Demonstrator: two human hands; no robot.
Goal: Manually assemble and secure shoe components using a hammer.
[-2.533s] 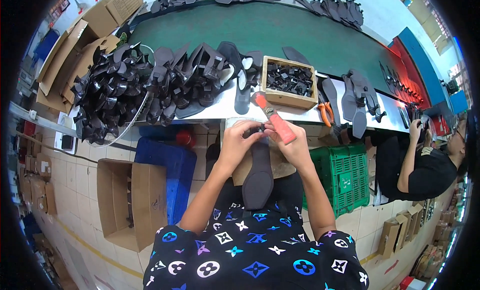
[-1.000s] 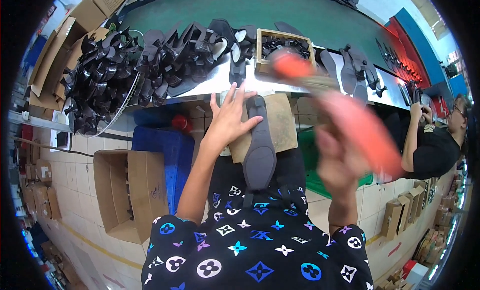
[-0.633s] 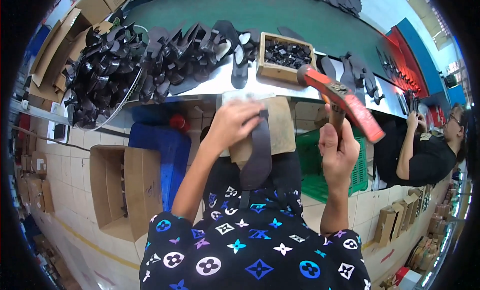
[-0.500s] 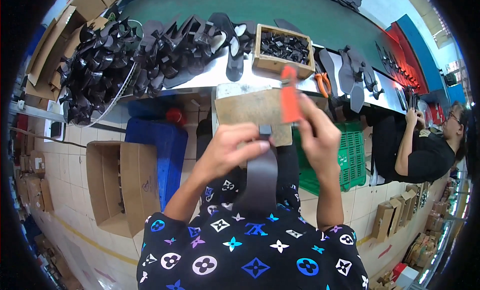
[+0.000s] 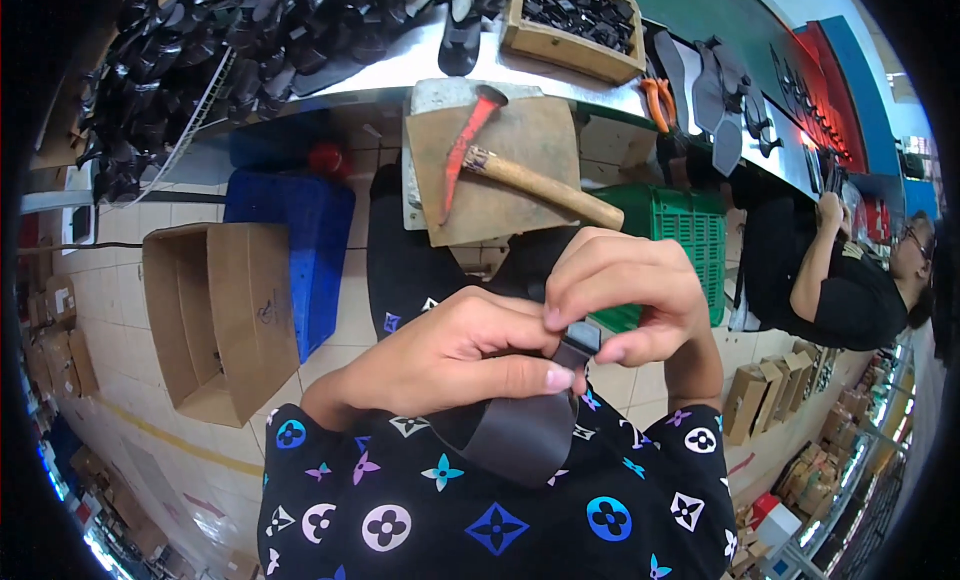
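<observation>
A dark heeled shoe sole (image 5: 528,432) is held in front of my chest, its heel turned up and its curved, smooth face toward me. My left hand (image 5: 478,355) is closed around it just below the heel, thumb across the near side. The thumb and forefinger of my right hand (image 5: 640,295) bracket the small black block-shaped heel tip (image 5: 584,334) from both sides. Beyond my hands, a hammer with a red head (image 5: 466,145) and wooden handle (image 5: 545,187) lies on a worn tan board (image 5: 530,125), untouched.
On the metal bench, a wooden box (image 5: 570,56) holds many small black pieces. Orange-handled pliers (image 5: 658,102) and more soles lie right of it; piled heeled soles (image 5: 170,90) fill the left. Below are a cardboard box (image 5: 245,320), blue bin and green crate (image 5: 690,240). A person sits at right.
The hammer has left my right hand and now lies on the board. Both hands and the sole have come closer to my body, with the right fingers now at the heel tip.
</observation>
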